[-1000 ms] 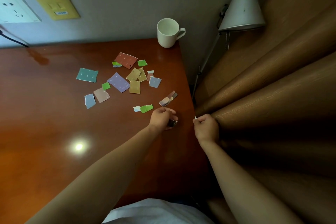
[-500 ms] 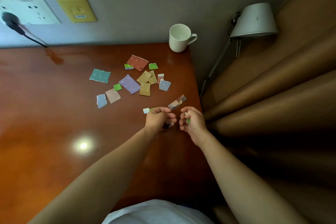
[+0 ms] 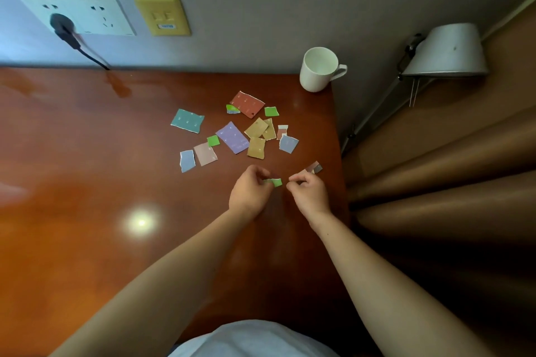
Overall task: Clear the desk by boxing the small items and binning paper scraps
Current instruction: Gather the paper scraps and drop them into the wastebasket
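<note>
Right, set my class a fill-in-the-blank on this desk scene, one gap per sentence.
1. The left hand pinches a ____ paper scrap.
2. The mug stands at the back ____ corner of the desk.
3. A black plug sits in the ____ wall socket.
Missing words: green; right; white.

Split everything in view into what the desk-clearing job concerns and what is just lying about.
Job: loose paper scraps; green scrap held by the left hand; pink-grey scrap beside the right hand; desk.

Lying about: white mug; lamp; wall socket; yellow wall plate; curtain.
</note>
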`<state>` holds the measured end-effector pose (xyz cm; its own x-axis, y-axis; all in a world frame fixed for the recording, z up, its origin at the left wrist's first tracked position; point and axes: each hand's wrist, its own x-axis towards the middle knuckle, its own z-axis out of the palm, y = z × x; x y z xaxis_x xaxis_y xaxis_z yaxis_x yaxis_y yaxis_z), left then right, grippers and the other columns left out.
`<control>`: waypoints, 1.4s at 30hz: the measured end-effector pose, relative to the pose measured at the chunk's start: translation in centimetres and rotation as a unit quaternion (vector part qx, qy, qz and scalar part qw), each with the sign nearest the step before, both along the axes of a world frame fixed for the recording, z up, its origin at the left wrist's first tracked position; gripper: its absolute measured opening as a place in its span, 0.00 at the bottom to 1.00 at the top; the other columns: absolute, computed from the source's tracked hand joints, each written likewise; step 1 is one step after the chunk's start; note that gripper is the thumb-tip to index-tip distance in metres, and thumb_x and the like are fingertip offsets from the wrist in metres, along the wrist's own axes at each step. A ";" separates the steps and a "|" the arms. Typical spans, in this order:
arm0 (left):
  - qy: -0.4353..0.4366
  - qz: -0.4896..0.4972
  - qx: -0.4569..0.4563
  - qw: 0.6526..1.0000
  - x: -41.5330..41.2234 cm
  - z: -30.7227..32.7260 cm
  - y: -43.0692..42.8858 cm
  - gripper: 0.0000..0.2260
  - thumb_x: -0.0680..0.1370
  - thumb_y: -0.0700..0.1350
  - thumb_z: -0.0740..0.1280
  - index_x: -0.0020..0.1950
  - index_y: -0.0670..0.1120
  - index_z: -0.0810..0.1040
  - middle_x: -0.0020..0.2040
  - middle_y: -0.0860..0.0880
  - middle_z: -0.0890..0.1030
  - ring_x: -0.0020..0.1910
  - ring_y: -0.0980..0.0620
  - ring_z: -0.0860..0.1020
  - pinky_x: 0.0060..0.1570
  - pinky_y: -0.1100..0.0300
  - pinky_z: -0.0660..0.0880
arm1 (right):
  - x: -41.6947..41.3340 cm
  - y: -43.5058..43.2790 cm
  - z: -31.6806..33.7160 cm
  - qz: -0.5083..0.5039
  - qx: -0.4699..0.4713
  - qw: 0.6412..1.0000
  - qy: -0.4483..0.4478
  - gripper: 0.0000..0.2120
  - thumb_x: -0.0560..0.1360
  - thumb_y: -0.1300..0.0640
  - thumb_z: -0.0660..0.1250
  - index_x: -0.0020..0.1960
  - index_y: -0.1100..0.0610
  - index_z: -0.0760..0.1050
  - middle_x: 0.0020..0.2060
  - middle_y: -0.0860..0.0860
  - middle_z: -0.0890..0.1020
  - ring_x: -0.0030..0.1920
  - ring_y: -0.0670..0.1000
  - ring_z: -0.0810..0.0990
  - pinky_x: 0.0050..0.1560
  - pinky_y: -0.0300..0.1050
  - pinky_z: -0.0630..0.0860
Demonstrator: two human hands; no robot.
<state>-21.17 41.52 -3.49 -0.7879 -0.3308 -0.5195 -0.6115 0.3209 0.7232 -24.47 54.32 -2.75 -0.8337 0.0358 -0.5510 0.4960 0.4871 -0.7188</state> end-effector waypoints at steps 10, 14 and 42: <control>-0.017 -0.149 -0.178 0.972 -0.1 -0.8 -1.6 0.08 0.76 0.49 0.67 0.53 0.50 0.75 0.54 0.48 0.75 0.50 0.44 0.78 0.45 0.53 0.75 | -0.5 -1.8 -1.0 0.191 0.164 0.967 0.043 0.11 0.77 0.58 0.66 0.59 0.49 0.74 0.45 0.49 0.79 0.49 0.54 0.80 0.42 0.45 0.75; 0.004 -0.161 -0.153 0.975 -0.2 -0.8 -2.0 0.05 0.75 0.48 0.68 0.49 0.52 0.75 0.50 0.52 0.74 0.47 0.47 0.77 0.43 0.56 0.73 | -0.6 -2.3 -1.4 0.193 0.167 0.966 0.029 0.04 0.76 0.52 0.68 0.48 0.50 0.74 0.38 0.46 0.79 0.42 0.53 0.78 0.38 0.45 0.73; 0.026 0.023 0.123 0.992 -1.4 0.9 -2.1 0.07 0.77 0.42 0.62 0.39 0.45 0.70 0.33 0.50 0.73 0.32 0.52 0.69 0.33 0.59 0.67 | -0.5 -2.7 1.8 -0.204 -0.154 0.962 -0.098 0.08 0.69 0.68 0.58 0.34 0.58 0.65 0.27 0.52 0.67 0.24 0.50 0.67 0.23 0.38 0.58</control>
<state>-22.56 39.41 -2.62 -0.8028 -0.2346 -0.5482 -0.5813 0.1033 0.8071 -25.00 51.66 -0.93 -0.6637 0.1470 -0.7334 0.7416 0.0015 -0.6708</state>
